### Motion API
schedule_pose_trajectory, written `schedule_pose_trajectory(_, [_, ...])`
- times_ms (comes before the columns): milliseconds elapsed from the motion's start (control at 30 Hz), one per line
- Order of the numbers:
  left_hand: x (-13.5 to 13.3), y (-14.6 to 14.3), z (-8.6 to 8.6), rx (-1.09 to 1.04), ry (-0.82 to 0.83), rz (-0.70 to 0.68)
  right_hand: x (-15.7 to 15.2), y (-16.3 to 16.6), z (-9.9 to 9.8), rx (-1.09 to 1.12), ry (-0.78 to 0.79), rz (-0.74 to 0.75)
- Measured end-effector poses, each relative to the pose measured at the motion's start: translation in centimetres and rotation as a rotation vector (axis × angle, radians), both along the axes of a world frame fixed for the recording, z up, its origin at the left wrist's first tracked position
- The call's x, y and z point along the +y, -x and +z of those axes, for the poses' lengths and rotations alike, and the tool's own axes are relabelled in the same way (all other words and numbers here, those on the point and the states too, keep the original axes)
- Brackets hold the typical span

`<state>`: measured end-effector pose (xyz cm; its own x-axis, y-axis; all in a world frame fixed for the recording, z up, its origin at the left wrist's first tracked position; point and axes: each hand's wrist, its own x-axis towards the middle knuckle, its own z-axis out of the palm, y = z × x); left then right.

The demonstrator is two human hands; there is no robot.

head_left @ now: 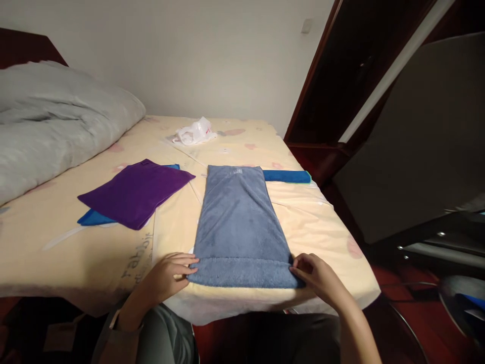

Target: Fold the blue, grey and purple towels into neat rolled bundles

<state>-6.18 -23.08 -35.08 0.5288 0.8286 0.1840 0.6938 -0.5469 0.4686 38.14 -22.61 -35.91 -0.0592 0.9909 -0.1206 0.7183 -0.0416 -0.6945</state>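
A grey-blue towel (240,217) lies lengthwise on the bed in front of me, with pale lettering at its far end. Its near end is turned up into a flat band across the width. My left hand (168,273) grips the left corner of that band, thumb and fingers closing on the edge. At the opposite corner, my right hand (312,273) pinches the band between thumb and fingers. A narrow blue cloth (287,176), folded or rolled, sticks out to the right from beside the towel's far end; whether it continues underneath is hidden.
To the left, a purple cloth (138,192) lies over a blue cloth (96,217). A crumpled white plastic bag (195,132) sits farther back on the patterned bed sheet (303,217). A grey quilt (56,116) is bunched at the left. The bed's edge runs along my knees.
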Motion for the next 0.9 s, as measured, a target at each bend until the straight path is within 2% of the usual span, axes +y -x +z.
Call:
schedule_pose_trajectory(167, [0.0, -0.1, -0.1, 0.004, -0.067, 0.034, -0.8, -0.6, 1.1, 0.053, -0.111, 0.062])
schedule_pose_trajectory(300, [0.1, 0.0, -0.5, -0.047, -0.122, 0.033, -1.8, 0.0, 2.5, 0.179, 0.015, 0.273])
schedule_pose_trajectory(367, [0.1, 0.0, -0.5, -0.072, -0.094, 0.045, -1.9, 0.3, 2.6, 0.166, 0.027, 0.288])
schedule_pose_trajectory(467, [0.0, -0.3, -0.2, -0.085, 0.023, 0.139, -1.4, 0.3, 2.1, 0.144, -0.004, 0.245])
schedule_pose_trajectory(533, [0.0, -0.6, -0.2, -0.101, 0.080, 0.237, -0.8, 0.2, 1.7, 0.217, -0.008, 0.205])
schedule_pose_trajectory(633, [0.0, -1.2, -0.5, -0.173, 0.123, 0.350, 0.1, 0.2, 0.8, 0.329, 0.009, 0.063])
schedule_pose_trajectory(767, [0.6, -2.4, -1.5, -0.257, 0.094, 0.436, 1.3, 1.1, -0.6, 0.316, -0.035, -0.137])
schedule_pose_trajectory(900, [1.0, -3.6, -2.4, -0.241, -0.014, 0.540, 1.8, 2.4, -1.2, 0.101, -0.101, -0.233])
